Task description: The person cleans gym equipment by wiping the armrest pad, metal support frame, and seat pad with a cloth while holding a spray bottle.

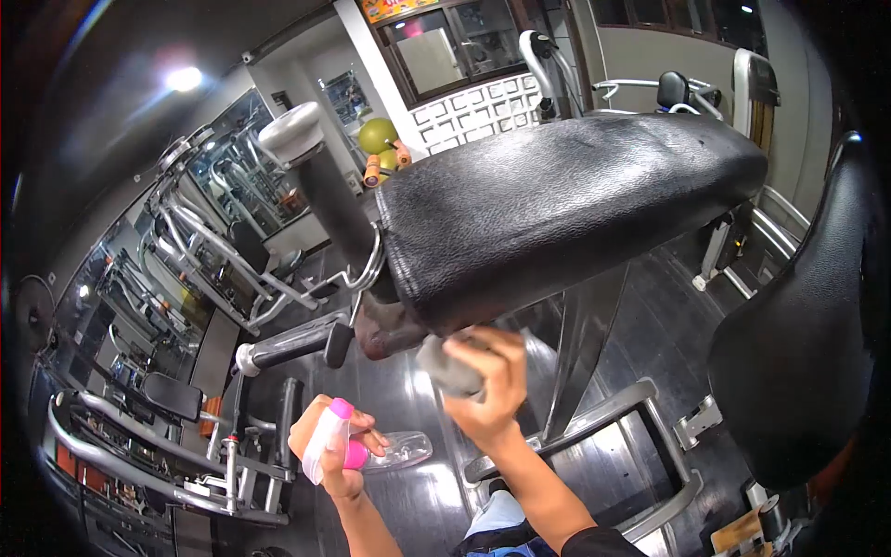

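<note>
My left hand [311, 432] is closed around the neck of a clear spray bottle [406, 450] with a pink and white spray head, its body tilted toward the right. My right hand [492, 385] grips a grey cloth [449, 368], somewhat blurred, just under the lower front edge of a black padded bench [575, 204]. I cannot tell whether the cloth touches the pad or the frame beneath it. A dark metal joint [385, 325] of the machine lies to the left of the cloth. Above it rises a post with a pale rounded end [292, 130].
A second black pad [789, 362] stands close on the right. A grey metal frame [640, 399] runs low beside my right forearm. Weight machines [213, 260] line the mirrored left wall, and green exercise balls [376, 136] sit behind the bench.
</note>
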`<state>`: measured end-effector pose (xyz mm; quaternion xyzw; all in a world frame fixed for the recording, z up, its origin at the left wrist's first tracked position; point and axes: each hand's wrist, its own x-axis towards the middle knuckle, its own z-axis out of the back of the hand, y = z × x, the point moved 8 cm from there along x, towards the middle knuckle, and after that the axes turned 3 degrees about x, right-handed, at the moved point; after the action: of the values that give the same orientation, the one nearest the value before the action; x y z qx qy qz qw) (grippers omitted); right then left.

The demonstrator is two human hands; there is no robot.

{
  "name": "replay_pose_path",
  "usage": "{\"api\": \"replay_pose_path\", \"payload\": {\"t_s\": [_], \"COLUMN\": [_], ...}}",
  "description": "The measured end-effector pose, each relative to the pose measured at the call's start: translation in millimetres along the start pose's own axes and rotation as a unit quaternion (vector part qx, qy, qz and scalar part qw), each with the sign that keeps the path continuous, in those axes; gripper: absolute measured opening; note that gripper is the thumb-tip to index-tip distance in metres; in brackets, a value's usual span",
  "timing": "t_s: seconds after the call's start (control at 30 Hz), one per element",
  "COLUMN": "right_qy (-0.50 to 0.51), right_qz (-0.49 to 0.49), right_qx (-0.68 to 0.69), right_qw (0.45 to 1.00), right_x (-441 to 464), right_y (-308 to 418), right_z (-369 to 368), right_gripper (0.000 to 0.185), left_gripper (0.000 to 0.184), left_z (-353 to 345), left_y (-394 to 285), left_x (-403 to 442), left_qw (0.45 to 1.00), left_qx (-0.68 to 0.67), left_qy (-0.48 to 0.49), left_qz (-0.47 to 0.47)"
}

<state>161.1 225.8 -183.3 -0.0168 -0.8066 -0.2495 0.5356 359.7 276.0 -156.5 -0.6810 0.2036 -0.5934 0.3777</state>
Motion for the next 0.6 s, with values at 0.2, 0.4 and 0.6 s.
{"api": "replay_pose_path", "payload": {"t_s": [0.2,0.4,0.6], "right_qy": [0.146,0.043,0.139], "right_qz": [0.031,-0.002,0.062], "right_qx": [0.034,-0.005,0.022], "right_qw": [0.988,0.999,0.988], "right_x": [-11,-4,-15], "right_y": [36,2,14], "right_z": [-48,-5,-28], "right_gripper": [0.058,0.055,0.056], "left_gripper": [0.054,0.053,0.047], "left_z": [11,8,-20], "left_y": [-3,2,16], "left_x": [-8,-11,-11], "left_qw": [1.000,1.000,0.998], "left_qx": [0.025,0.004,0.015], "left_qy": [0.003,-0.001,0.038], "left_qz": [-0.011,-0.002,0.037]}}
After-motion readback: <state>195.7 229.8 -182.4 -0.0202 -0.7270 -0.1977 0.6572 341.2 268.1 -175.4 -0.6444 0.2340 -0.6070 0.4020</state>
